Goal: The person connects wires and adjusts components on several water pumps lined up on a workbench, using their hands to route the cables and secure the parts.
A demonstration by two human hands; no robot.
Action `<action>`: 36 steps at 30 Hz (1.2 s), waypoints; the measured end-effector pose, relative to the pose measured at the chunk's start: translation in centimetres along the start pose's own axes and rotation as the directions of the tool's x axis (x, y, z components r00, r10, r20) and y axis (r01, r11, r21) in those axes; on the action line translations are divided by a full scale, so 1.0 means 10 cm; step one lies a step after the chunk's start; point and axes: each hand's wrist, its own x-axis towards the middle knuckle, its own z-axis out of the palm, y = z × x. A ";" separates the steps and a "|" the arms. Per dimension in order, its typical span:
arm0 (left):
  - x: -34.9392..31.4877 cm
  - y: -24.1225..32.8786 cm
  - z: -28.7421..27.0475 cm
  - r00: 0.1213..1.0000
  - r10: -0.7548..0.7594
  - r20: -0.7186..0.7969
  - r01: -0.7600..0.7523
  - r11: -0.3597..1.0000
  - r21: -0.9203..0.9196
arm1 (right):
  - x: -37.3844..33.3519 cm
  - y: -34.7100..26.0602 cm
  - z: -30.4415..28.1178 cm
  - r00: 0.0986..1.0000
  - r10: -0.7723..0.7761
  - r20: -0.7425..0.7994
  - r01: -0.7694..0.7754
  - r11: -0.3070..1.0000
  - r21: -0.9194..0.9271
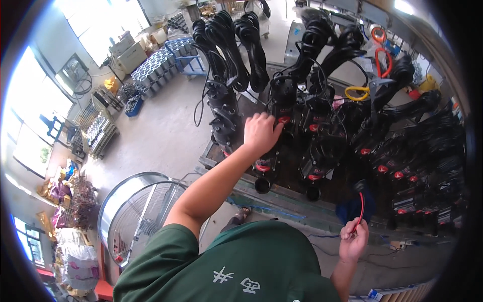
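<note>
My left hand (pixel 261 132) reaches over a black submersible pump (pixel 265 163), its fingers curled round the top and the thumb apart on the right. That pump lies with its round black opening toward me and has a red mark on its body; the hand hides its upper part. My right hand (pixel 353 240) is closed round the lower end of a thin red-handled tool (pixel 361 209) with a dark head, held upright at the near edge of the bench. Behind the tool is a dark blue object (pixel 347 210), its kind unclear.
More black pumps with coiled cables (pixel 224 45) crowd the bench (pixel 206 158) ahead and right. Red and yellow looped handles (pixel 356 93) stand at the right. A large round floor fan (pixel 138 214) is at my left. Metal cylinders (pixel 163 65) stand farther back.
</note>
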 end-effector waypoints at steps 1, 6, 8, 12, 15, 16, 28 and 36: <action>0.00 -0.04 -0.01 0.999 0.021 0.027 -0.021 1.000 -0.013 | -0.01 0.02 0.09 1.000 -0.008 -0.013 0.007 0.999 -0.038; -0.14 0.00 -0.09 0.965 0.251 -0.077 -0.262 0.928 -0.263 | -0.10 0.23 0.57 0.993 -0.116 0.039 0.122 0.966 -0.226; -0.14 0.03 -0.06 0.891 0.443 -0.097 -0.443 0.806 -0.393 | -0.09 0.38 0.74 0.976 -0.216 0.021 0.208 0.901 -0.381; 0.15 0.02 0.15 0.629 0.760 -0.160 -0.683 0.442 -0.582 | -0.13 0.53 1.02 0.940 -0.342 -0.019 0.261 0.753 -0.605; 0.46 0.04 0.38 0.598 0.785 -0.163 -0.698 0.410 -0.586 | -0.12 0.57 1.33 0.929 -0.369 0.001 0.287 0.722 -0.629; 0.52 0.12 0.41 0.706 0.708 -0.005 -0.596 0.589 -0.545 | -0.12 0.56 1.44 0.930 -0.367 -0.005 0.288 0.737 -0.612; 0.53 -1.44 -0.40 0.689 0.716 0.108 -0.439 0.532 -0.724 | 0.12 0.98 2.36 0.899 -0.437 -0.017 0.327 0.699 -0.636; 0.57 -2.10 -0.36 0.523 0.818 0.240 -0.704 0.574 -0.418 | 1.12 1.15 2.49 0.880 -0.472 -0.045 0.241 0.527 -0.815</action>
